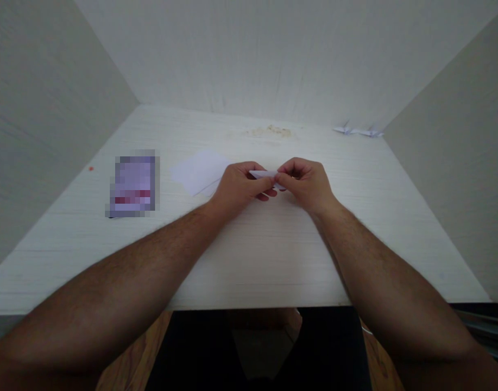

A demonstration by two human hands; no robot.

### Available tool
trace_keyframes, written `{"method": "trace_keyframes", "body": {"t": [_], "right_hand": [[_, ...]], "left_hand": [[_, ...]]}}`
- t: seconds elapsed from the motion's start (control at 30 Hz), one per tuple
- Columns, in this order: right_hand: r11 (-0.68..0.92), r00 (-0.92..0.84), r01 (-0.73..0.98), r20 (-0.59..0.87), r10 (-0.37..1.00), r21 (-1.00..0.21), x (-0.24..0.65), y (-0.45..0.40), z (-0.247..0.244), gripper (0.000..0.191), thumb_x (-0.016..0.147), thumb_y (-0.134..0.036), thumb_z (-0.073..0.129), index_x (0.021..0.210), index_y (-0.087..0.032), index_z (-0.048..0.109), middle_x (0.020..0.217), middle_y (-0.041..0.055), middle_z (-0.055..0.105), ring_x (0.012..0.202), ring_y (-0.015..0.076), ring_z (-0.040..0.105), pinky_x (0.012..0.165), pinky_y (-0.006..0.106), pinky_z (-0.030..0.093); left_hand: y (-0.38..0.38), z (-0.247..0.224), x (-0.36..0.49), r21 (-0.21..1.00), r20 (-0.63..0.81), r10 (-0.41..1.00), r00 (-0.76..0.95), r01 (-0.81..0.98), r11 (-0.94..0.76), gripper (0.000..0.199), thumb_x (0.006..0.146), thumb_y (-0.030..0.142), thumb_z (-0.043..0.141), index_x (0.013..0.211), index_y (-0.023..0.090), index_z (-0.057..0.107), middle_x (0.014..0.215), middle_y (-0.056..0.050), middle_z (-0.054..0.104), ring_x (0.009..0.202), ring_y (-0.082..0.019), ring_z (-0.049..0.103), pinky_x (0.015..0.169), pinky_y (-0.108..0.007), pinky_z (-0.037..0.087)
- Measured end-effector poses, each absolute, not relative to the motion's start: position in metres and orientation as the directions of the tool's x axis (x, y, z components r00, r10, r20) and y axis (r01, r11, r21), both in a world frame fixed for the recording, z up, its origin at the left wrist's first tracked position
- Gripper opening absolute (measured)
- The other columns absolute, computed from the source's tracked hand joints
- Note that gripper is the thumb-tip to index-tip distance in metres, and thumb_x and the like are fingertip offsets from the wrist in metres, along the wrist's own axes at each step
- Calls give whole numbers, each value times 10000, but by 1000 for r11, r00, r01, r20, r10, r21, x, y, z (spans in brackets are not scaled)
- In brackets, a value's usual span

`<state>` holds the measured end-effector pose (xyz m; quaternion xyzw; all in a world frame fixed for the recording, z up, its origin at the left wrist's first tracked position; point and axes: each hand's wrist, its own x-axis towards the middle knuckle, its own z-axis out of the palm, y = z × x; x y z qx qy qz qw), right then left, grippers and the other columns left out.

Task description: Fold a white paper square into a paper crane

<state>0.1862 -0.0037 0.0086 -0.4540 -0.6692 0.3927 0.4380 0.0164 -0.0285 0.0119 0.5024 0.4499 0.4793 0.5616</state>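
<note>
Between my two hands is a small piece of folded white paper (262, 174), pointed at its left end. My left hand (244, 182) pinches it with the thumb in front and the fingers behind. My right hand (303, 182) grips its right end between thumb and forefinger. The fingers cover much of the fold, so its full shape is hidden. Left of my left hand, loose sheets of white paper (200, 168) lie on the table, partly behind the hand.
The white table (257, 260) has walls on three sides. A blurred-out flat purple item (133, 182) lies at the left. Two folded paper cranes (358, 131) stand in the back right corner. Brownish marks (279, 131) stain the back, and a small orange spot (91, 169) is far left.
</note>
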Motion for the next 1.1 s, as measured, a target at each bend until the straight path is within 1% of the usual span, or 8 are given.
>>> {"method": "trace_keyframes", "body": {"t": [0.2,0.33,0.57,0.67,0.97,1.1], "right_hand": [[288,-212,280,234,949,-916,187,-3,8,94,729,-274,714,731,-181,699,641,-5,659,578,115,547,551,280,411],[287,-214,274,233,949,-918,187,-3,6,90,732,-275,721,753,-188,712,669,0,678,598,115,551,554,275,414],[352,-226,305,292,929,-885,186,-7,10,54,739,-253,713,741,-200,704,643,-26,652,572,94,498,545,264,396],[377,-228,278,321,919,-883,186,-7,8,30,742,-235,710,744,-206,706,652,-27,657,586,97,515,553,266,405],[401,-241,256,344,908,-880,188,-4,2,25,737,-230,701,743,-221,725,721,-13,686,672,127,587,623,297,457],[424,-264,197,369,891,-884,188,-3,2,18,723,-222,715,709,-227,704,746,-11,677,705,137,605,653,314,480]], "left_hand": [[-31,16,17,998,-64,990,126,-5,65,168,765,237,804,754,120,684,670,-61,733,567,-153,711,527,-229,575],[-31,18,17,996,-89,986,143,32,85,156,784,250,785,760,118,705,675,-73,736,581,-164,717,540,-244,585],[-31,19,19,994,-110,987,117,10,110,136,772,218,766,718,127,680,648,-78,727,565,-170,709,529,-251,573],[-31,20,19,993,-116,987,111,18,115,107,766,195,740,710,129,678,640,-77,725,564,-171,709,533,-256,576],[-30,17,19,995,-97,990,100,18,96,56,758,166,696,715,129,696,648,-71,729,565,-168,712,542,-255,586],[-30,18,19,996,-94,990,102,1,94,49,761,158,701,722,129,698,649,-71,731,564,-168,714,535,-249,585]]}}
